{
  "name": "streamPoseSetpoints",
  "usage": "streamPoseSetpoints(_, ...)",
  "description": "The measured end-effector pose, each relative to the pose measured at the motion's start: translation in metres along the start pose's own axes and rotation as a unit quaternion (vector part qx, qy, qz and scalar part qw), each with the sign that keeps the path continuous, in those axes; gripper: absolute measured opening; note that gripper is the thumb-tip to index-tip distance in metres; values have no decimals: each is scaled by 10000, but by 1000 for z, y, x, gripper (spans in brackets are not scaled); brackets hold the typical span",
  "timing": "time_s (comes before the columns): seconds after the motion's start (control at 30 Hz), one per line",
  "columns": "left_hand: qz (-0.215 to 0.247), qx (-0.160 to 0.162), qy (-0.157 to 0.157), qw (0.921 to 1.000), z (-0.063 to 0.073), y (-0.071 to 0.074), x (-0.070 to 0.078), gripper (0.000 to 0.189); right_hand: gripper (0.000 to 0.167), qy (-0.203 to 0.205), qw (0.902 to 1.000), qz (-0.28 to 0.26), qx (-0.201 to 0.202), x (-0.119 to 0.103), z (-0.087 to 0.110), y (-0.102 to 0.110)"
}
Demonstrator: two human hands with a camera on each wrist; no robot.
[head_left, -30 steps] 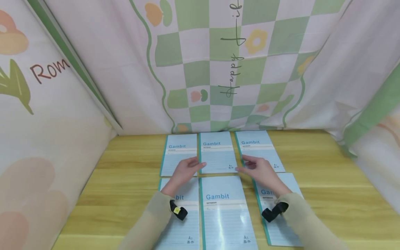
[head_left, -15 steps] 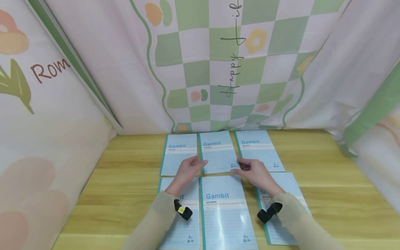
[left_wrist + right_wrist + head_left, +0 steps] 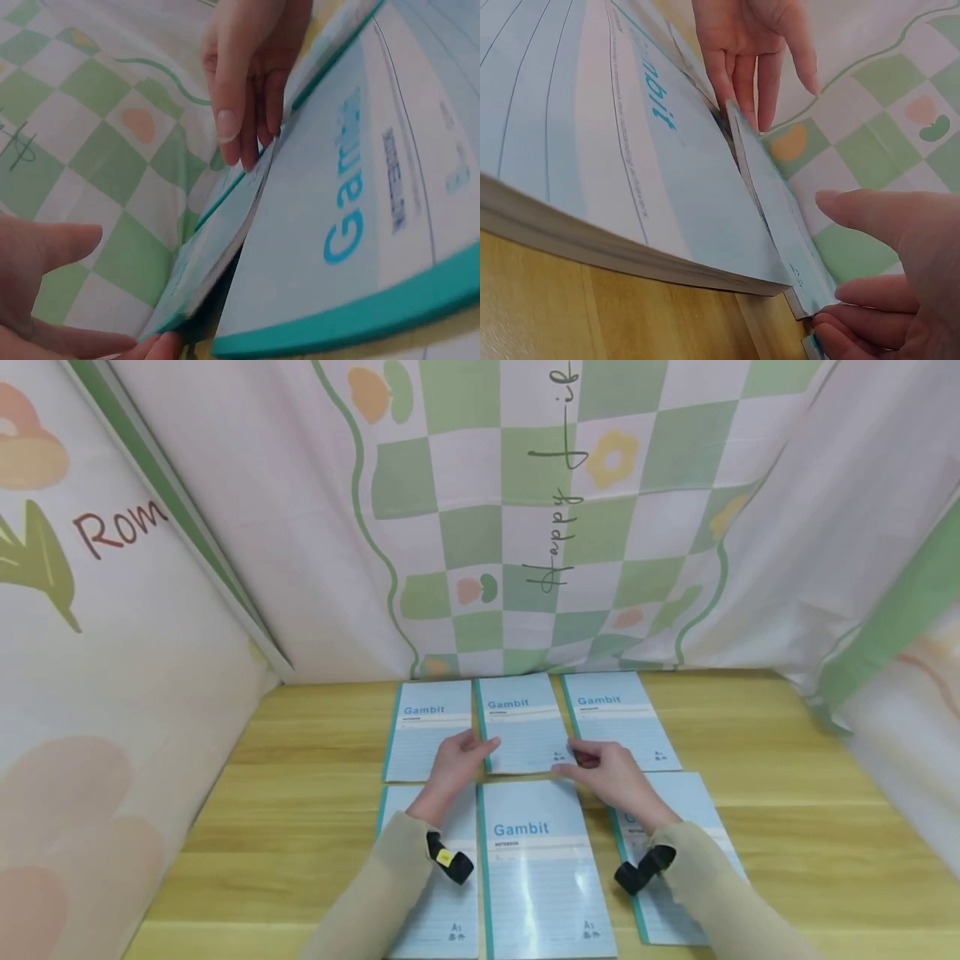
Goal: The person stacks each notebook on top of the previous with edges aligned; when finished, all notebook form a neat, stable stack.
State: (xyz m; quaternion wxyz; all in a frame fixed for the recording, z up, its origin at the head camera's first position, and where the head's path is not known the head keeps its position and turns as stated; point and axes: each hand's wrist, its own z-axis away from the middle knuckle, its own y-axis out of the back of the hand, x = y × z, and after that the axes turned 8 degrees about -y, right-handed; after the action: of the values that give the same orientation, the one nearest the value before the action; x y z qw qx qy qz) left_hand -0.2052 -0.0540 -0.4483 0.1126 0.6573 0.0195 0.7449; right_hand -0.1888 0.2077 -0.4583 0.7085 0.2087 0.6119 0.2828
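Note:
Six is too many to count singly: several light-blue "Gambit" notebooks with teal spines lie in two rows. My left hand [image 3: 456, 762] is at the left edge of the back middle notebook [image 3: 521, 735], fingertips on its spine side [image 3: 169, 326]. At that notebook's lower right corner, my right hand [image 3: 607, 770] touches the edge with its fingers; the thumb [image 3: 859, 210] stands out straight, apart from the cover. Both wrist views show the notebook's near edge slightly raised, with a dark gap under it. The front middle notebook [image 3: 543, 877] lies just nearer.
The back left notebook [image 3: 427, 743] and back right notebook [image 3: 618, 718] flank the middle one. Forearms cross over the front left notebook [image 3: 457, 902] and front right notebook [image 3: 663, 906]. A checkered curtain [image 3: 525, 527] hangs at the back edge of the wooden table [image 3: 810, 793].
My right hand has moved left onto the back middle notebook's edge, and my left hand has shifted slightly right. The notebook has turned a little, its lower left corner moving right.

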Motion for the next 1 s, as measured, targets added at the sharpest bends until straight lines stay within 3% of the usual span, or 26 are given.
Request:
streamPoseSetpoints(0.1, 93, 168, 24, 9998, -4, -3, -2, 66, 74, -62, 9999, -131, -34, 0, 1, 1)
streamPoseSetpoints(0.3, 927, -69, 165, 9955, -16, -8, -12, 43, 75, -73, 9989, -434, -163, -2, 1, 2)
streamPoseSetpoints(0.43, 1292, -47, 306, 9911, -17, -10, -16, 44, 73, -138, 9986, -479, -156, -3, 0, 2)
streamPoseSetpoints(0.7, 1872, -128, 83, 9822, -14, -7, -13, 40, 65, -471, 9967, -627, -201, -5, -6, 5)
streamPoseSetpoints(0.83, 1943, -229, -1, 9807, -12, -2, -12, 40, 59, -743, 9925, -930, -285, -7, -10, 4)
streamPoseSetpoints(1.0, 1702, -427, -51, 9845, -5, 10, -15, 41, 57, -806, 9866, -1337, -464, -10, -13, 2)
